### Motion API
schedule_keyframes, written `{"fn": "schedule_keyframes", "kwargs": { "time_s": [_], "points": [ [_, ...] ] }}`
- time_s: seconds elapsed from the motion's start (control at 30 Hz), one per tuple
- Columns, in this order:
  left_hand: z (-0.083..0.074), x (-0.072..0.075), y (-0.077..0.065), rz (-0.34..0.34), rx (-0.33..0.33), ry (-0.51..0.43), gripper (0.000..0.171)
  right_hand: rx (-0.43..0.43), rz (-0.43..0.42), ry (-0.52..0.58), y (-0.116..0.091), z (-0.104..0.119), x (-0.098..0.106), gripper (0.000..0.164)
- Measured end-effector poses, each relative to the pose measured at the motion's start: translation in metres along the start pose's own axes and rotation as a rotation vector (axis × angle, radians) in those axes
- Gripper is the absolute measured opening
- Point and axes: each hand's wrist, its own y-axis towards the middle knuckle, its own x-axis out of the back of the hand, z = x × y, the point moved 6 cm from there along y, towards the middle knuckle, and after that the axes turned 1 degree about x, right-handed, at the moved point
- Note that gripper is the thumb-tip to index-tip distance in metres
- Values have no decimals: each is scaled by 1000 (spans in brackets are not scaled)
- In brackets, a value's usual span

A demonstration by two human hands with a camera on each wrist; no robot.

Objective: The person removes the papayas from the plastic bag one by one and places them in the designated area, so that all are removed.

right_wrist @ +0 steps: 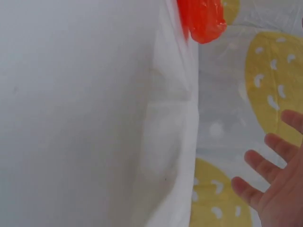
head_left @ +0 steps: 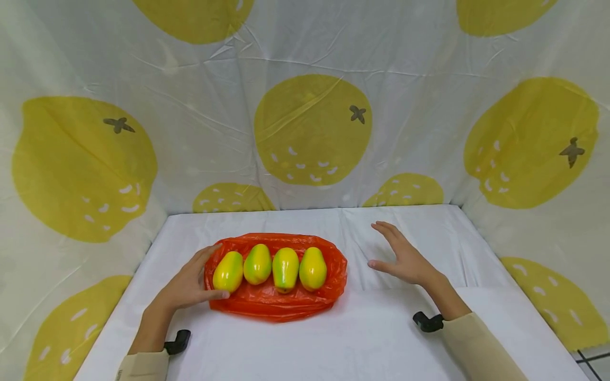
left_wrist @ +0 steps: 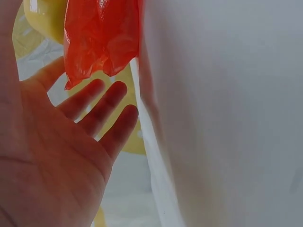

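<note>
Booth walled with fruit-print cloth [head_left: 205, 132]

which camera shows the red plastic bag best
The head view: it shows nearly the whole red plastic bag, four papayas lying in it and the left hand overlapping one end. The left wrist view shows one end, cropped at the top; the right wrist view, just a small piece.

Left-wrist view cuts off red bag [left_wrist: 102, 35] and yellow fruit [left_wrist: 49, 16] beside my left hand [left_wrist: 61, 146] up top. Right-wrist edge crops my right hand [right_wrist: 285, 194]. Cuff print [head_left: 119, 375] behind my left hand: unreadably small.
</note>
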Motion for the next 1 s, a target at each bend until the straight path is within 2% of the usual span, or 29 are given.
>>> {"fn": "schedule_keyframes", "kwargs": {
  "time_s": [0.33, 0.5, 0.7, 1.0],
  "points": [
    [1, -9, 2, 63, 31, -26, 128, -30, 36, 69, 11, 23, -30, 94],
    [3, -14, 3, 78, 57, -25, 127, -26, 23, 120, 16, 34, -41, 88],
    [3, -17, 5, 80, 35, -3, 129, -23, 8, 171, 22, 51, -51, 83],
    [-1, -18, 3, 73, 24, -28, 133, 6, 0, 229, 30, 77, -63, 75]
  ]
}}
